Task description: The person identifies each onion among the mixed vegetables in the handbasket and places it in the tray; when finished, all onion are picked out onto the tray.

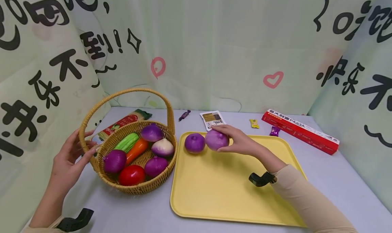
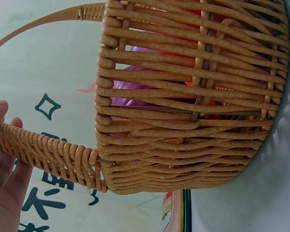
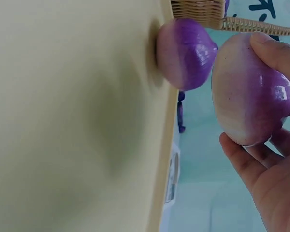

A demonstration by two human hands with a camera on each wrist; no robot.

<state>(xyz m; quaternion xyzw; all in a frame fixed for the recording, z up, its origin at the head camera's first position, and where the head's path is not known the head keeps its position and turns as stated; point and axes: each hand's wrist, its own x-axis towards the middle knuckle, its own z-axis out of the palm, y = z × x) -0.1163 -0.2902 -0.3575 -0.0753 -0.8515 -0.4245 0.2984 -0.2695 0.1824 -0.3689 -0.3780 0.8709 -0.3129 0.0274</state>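
A purple onion [image 1: 216, 140] is gripped between the thumb and fingers of my right hand [image 1: 242, 142], raised over the back of a yellow tray [image 1: 220, 195]. In the right wrist view the held onion [image 3: 249, 92] shows a pale side and hangs apart from the tray surface. Just left of it another purple onion [image 1: 194, 143] sits on the tray. My left hand [image 1: 68, 161] holds the handle [image 1: 83, 132] of a wicker basket [image 1: 134, 189] at its left side. Inside lie several onions, a tomato [image 1: 132, 175], a carrot [image 1: 136, 151] and a green ridged vegetable [image 1: 127, 142].
Behind the basket lies a red-and-green package [image 1: 122, 124]. Along the back are a dark purple wrapped candy [image 1: 184, 115], a white-and-brown packet [image 1: 212, 119], a yellow candy [image 1: 254, 123], a purple candy [image 1: 274, 131] and a red pasta box [image 1: 300, 130]. Printed cloth walls enclose the table.
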